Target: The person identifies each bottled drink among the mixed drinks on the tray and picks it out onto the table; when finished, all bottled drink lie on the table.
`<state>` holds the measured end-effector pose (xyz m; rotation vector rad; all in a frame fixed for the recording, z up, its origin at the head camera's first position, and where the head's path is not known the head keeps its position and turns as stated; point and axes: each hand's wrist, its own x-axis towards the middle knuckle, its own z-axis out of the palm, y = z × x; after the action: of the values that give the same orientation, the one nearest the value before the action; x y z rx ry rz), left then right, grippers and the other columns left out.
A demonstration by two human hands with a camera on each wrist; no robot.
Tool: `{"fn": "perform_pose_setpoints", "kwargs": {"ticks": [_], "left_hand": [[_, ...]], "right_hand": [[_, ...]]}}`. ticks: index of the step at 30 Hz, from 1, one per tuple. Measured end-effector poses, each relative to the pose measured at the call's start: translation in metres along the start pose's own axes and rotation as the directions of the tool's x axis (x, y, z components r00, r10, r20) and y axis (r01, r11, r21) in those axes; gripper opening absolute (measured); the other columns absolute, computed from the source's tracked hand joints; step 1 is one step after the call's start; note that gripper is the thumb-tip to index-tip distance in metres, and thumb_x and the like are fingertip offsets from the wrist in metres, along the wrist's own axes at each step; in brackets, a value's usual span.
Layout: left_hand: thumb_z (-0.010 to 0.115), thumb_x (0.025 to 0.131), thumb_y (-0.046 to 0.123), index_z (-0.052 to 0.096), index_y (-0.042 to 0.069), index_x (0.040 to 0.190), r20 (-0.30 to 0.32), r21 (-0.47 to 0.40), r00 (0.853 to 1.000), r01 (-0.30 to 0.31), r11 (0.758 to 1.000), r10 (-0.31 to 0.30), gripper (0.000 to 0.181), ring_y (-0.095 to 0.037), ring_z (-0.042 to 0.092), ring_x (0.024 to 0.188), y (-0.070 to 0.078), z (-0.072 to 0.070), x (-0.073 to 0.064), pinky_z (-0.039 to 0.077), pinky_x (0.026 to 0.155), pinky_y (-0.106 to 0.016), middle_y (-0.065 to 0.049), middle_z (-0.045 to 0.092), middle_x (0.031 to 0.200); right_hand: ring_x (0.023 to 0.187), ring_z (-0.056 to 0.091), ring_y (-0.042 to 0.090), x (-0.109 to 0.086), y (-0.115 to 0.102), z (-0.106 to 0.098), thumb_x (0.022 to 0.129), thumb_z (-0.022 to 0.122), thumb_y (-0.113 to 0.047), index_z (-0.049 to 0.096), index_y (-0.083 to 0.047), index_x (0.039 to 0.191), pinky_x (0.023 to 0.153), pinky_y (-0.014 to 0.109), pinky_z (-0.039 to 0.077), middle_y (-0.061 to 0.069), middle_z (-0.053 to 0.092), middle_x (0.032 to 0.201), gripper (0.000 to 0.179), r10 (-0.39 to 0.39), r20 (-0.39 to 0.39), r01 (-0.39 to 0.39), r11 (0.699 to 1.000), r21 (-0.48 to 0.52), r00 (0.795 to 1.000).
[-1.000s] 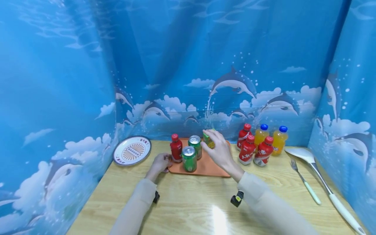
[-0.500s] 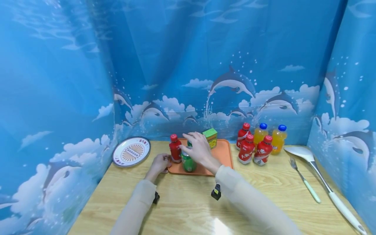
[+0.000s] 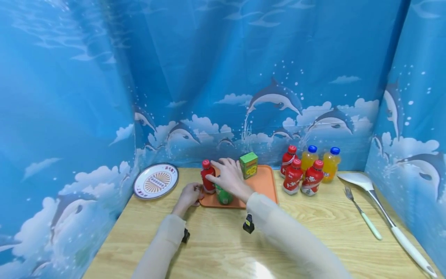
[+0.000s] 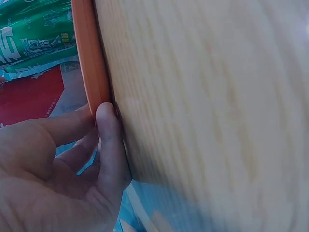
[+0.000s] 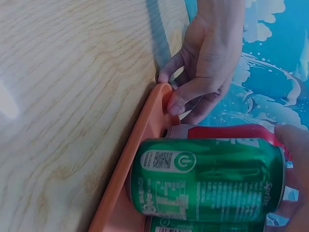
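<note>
My left hand (image 3: pixel 189 197) pinches the left front corner of an orange tray (image 3: pixel 263 190) between thumb and fingers, as the left wrist view shows up close. On the tray stand a red bottle (image 3: pixel 208 180), two green Sprite cans and a small green and yellow box (image 3: pixel 249 165). My right hand (image 3: pixel 230 177) is over the cans, its fingers spread and reaching left to the red bottle's neck. It hides the rear can and the top of the front can (image 3: pixel 224 197) in the head view. In the right wrist view the front can (image 5: pixel 207 179) lies close below the fingertips (image 5: pixel 292 140).
Right of the tray stand several red bottles (image 3: pixel 292 176) and two orange juice bottles (image 3: pixel 331 164) with blue caps. A fork (image 3: pixel 362 213) and a long-handled spatula (image 3: pixel 383 217) lie at the right edge. A patterned plate (image 3: pixel 156 181) leans at the back left, against a blue curtain (image 3: pixel 209 77).
My right hand has moved left from the small box to over the cans and up to the red bottle. My left hand has stayed at the tray's corner.
</note>
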<state>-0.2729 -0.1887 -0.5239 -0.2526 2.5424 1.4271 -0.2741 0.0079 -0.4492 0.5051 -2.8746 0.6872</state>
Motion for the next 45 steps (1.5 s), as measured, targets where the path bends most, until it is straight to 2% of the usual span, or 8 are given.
{"fn": "perform_pose_setpoints", "kwargs": {"ticks": [6,13,16,28,31,37,40,45], "left_hand": [[0.059,0.099,-0.002,0.064,0.000,0.138,-0.015,-0.006,0.999,-0.032,0.999,0.032,0.040,-0.014,0.063,0.073,0.000,0.000,-0.004,0.057,0.053,-0.022,-0.022,0.068,0.121],[0.058,0.097,-0.003,0.064,0.000,0.138,-0.024,-0.025,0.999,-0.034,0.999,0.034,0.041,-0.013,0.061,0.070,0.000,-0.002,-0.002,0.057,0.053,-0.021,-0.021,0.069,0.119],[0.062,0.096,-0.004,0.064,-0.001,0.138,-0.027,-0.029,0.999,-0.038,0.999,0.037,0.042,-0.013,0.061,0.070,0.000,-0.003,-0.001,0.057,0.053,-0.021,-0.020,0.068,0.119],[0.069,0.092,-0.004,0.065,0.000,0.137,-0.020,-0.028,0.998,-0.057,0.998,0.056,0.046,-0.013,0.060,0.066,-0.001,-0.001,-0.001,0.055,0.051,-0.021,-0.017,0.067,0.112],[0.069,0.090,-0.004,0.066,-0.001,0.135,-0.029,-0.023,0.997,-0.070,0.997,0.070,0.045,-0.013,0.060,0.064,-0.002,0.000,-0.002,0.055,0.050,-0.021,-0.017,0.068,0.109],[0.070,0.089,-0.004,0.065,-0.003,0.134,-0.035,-0.009,0.995,-0.096,0.995,0.096,0.045,-0.013,0.061,0.065,-0.004,0.002,-0.002,0.056,0.049,-0.021,-0.019,0.068,0.108],[0.070,0.090,-0.004,0.065,-0.003,0.134,-0.031,-0.012,0.995,-0.091,0.996,0.091,0.044,-0.014,0.062,0.067,-0.004,0.002,-0.002,0.056,0.049,-0.021,-0.020,0.069,0.108],[0.064,0.094,-0.002,0.065,-0.002,0.136,-0.029,-0.014,0.997,-0.077,0.997,0.076,0.041,-0.013,0.062,0.065,-0.003,0.002,-0.001,0.055,0.049,-0.020,-0.020,0.072,0.104]], "right_hand": [[0.157,0.032,0.041,0.007,-0.009,0.004,0.094,0.066,-0.067,0.055,-0.033,0.154,0.130,0.073,0.014,0.008,0.045,0.164,0.070,0.039,0.018,-0.038,0.998,-0.045,0.999],[0.157,0.032,0.041,0.013,-0.015,0.004,0.090,0.074,-0.062,0.061,-0.029,0.149,0.128,0.076,0.013,0.009,0.046,0.163,0.069,0.057,0.023,-0.056,0.997,-0.056,0.998],[0.157,0.032,0.041,0.015,-0.016,0.003,0.089,0.077,-0.060,0.064,-0.026,0.146,0.128,0.077,0.013,0.009,0.047,0.162,0.068,0.050,0.024,-0.049,0.997,-0.056,0.998],[0.156,0.036,0.038,0.014,-0.013,0.005,0.086,0.082,-0.056,0.071,-0.023,0.138,0.125,0.079,0.020,0.009,0.056,0.156,0.062,0.005,-0.058,-0.007,1.000,-0.027,0.998],[0.156,0.038,0.039,0.014,-0.013,0.006,0.087,0.082,-0.053,0.072,-0.023,0.137,0.124,0.082,0.018,0.008,0.063,0.149,0.059,-0.022,-0.081,0.021,1.000,-0.010,0.996],[0.149,0.049,0.036,0.017,-0.014,0.007,0.093,0.079,-0.048,0.075,-0.025,0.130,0.122,0.086,0.012,0.002,0.080,0.119,0.044,-0.043,-0.129,0.046,0.999,0.020,0.991],[0.142,0.058,0.033,0.019,-0.013,0.006,0.094,0.077,-0.047,0.077,-0.025,0.126,0.122,0.085,0.014,0.001,0.081,0.113,0.038,-0.058,-0.161,0.060,0.998,0.006,0.985],[0.118,0.069,0.027,0.021,-0.012,0.004,0.095,0.076,-0.045,0.077,-0.024,0.123,0.122,0.084,0.019,0.001,0.080,0.107,0.035,-0.051,-0.173,0.051,0.999,0.000,0.984]]}}
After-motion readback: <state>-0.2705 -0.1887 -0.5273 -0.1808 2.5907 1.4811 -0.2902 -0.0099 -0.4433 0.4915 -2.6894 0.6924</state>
